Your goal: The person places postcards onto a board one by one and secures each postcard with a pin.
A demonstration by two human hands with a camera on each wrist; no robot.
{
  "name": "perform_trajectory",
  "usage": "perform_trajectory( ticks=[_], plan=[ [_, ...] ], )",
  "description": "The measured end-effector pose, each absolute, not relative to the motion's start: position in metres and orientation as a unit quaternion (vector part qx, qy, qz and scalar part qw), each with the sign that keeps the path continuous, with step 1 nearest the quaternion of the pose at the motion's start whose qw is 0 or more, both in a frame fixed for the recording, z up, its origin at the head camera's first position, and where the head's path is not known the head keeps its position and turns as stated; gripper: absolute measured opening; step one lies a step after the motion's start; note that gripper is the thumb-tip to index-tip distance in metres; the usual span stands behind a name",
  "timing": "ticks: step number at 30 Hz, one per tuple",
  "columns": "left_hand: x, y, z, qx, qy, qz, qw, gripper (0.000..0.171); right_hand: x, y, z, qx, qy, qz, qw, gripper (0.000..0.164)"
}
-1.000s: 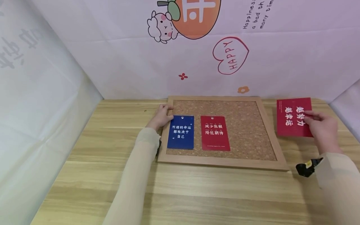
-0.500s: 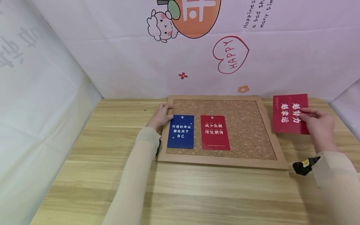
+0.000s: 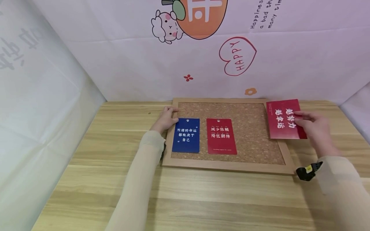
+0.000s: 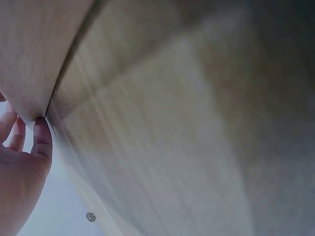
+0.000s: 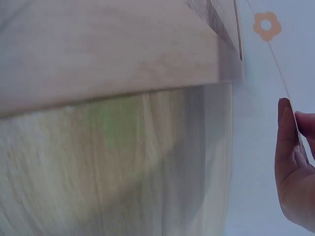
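Partly over the corkboard [image 3: 251, 138], farther left than before, red card [image 3: 278, 123] pinched by right hand [image 3: 318, 132], left hand [image 3: 165, 120] gripping frame [image 3: 231, 166]

Site: a small tabletop booth screened with cloth, reads as a staged recording corner; cannot tell whether home, office or lab lies beyond. Evidence: wood-grain table [image 3: 185, 199] with a white back sheet [image 3: 130, 70] rising at its far edge, left sheet [image 3: 34, 112] and right sheet [image 3: 358, 106] closing the sides. Creases cross the back sheet; its prints are playful: cartoon sheep [image 3: 167, 27], orange fruit shape [image 3: 215, 19], red HAPPY heart [image 3: 238, 56], orange flower [image 3: 250, 91]. Black device [image 3: 309, 171] by the right sleeve [image 3: 341, 189] fits a recording set-up. Framed cork board [image 3: 251, 128] on the table adds a desk-like note
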State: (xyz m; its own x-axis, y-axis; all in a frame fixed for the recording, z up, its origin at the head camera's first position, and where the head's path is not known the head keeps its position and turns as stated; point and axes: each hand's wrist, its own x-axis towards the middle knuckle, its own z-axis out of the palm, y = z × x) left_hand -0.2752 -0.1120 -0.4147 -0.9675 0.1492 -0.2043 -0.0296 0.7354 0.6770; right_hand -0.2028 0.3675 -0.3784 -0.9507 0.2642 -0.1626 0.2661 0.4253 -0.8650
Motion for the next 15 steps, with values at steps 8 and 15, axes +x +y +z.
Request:
perform_trajectory(
  ticks=[8, 15],
  plan=[
    [-0.275, -0.112, -0.415, 0.027, 0.921, 0.369, 0.122, 0.045, -0.205, 0.357, -0.381, 0.115, 0.894, -0.431, 0.033, 0.053],
    [-0.275, -0.112, -0.415, 0.027, 0.922, 0.367, 0.123, 0.046, -0.206, 0.349, -0.385, 0.069, 0.894, -0.436, 0.071, 0.055]
  ],
)
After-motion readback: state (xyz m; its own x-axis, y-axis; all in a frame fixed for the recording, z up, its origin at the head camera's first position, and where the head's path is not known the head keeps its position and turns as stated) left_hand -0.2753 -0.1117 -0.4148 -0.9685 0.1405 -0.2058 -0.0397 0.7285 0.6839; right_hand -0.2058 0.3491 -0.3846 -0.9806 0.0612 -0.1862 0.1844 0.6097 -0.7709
